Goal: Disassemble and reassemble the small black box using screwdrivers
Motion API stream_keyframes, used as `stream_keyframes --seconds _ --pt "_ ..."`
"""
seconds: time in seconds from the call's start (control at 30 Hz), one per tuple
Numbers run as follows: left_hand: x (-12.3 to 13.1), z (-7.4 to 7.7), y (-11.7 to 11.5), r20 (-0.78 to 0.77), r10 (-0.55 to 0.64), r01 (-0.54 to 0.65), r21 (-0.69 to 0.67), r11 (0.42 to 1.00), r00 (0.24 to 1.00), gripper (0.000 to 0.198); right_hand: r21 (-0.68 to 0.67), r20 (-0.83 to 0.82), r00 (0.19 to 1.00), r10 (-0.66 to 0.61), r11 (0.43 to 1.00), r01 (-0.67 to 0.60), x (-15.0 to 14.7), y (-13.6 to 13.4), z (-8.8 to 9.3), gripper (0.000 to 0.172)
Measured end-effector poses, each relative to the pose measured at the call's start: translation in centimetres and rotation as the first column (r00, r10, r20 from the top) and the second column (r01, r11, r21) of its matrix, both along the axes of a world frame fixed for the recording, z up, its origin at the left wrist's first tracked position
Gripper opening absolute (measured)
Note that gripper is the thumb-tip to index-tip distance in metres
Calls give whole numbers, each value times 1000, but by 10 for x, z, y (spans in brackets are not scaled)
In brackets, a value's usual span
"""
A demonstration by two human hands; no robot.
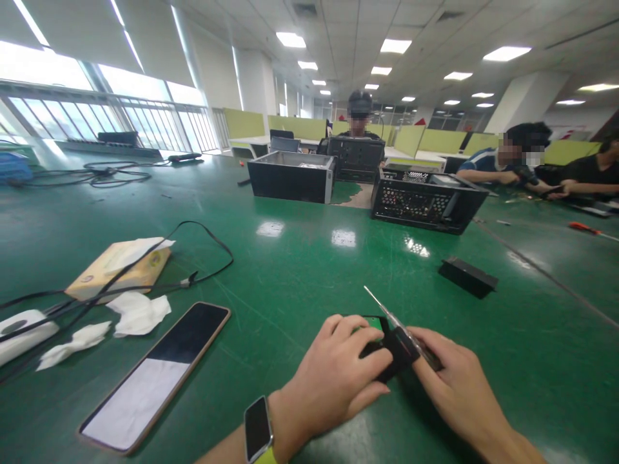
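Near the table's front, my left hand (338, 367) grips a small flat black part (403, 353) with its fingers curled over the top. A bit of green shows at that part's far side; whether it is a circuit board or the table seen through a gap, I cannot tell. My right hand (454, 380) is closed around a screwdriver (394, 320). Its thin metal shaft points up and to the left, across the black part's upper edge. The screwdriver's handle is partly covered by my fingers. On my left wrist is a smartwatch (258, 428).
A phone (159, 380), crumpled tissues (140, 314), a tissue pack (120, 274) and cables (213, 235) lie left. Black computer cases (290, 183) stand ahead; a black bracket-like piece (468, 277) lies right. An orange screwdriver (585, 227) is farther right. Several people sit around the table.
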State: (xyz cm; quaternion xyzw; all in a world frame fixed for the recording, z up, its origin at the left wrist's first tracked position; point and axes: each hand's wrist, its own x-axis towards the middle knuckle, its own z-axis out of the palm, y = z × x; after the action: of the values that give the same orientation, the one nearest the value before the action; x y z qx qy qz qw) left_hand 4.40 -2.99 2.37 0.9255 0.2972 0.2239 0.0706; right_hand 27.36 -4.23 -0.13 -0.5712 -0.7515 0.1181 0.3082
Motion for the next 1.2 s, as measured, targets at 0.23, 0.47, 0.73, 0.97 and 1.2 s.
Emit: stream_keyframes --seconds 0.23,0.47,0.73,0.97,1.2 --pt "3 -7 0 56 23 -26 44 999 998 53 -91 -231 952 201 970 -227 -28 -15 10 26" --pt "-1 -14 4 127 -2 -24 199 980 992 34 -148 -385 897 216 945 -291 -37 -22 12 27" --pt "-18 -14 13 597 -20 -128 205 970 802 19 -204 -330 934 137 956 -212 -22 -21 3 31" --pt "-16 -6 3 295 -229 171 209 963 928 45 -212 -282 941 187 944 -251 -23 -15 -1 31" --pt "-3 -3 -27 -234 -391 419 84 904 890 3 -72 -6 946 323 944 -323 -3 -4 -4 25"
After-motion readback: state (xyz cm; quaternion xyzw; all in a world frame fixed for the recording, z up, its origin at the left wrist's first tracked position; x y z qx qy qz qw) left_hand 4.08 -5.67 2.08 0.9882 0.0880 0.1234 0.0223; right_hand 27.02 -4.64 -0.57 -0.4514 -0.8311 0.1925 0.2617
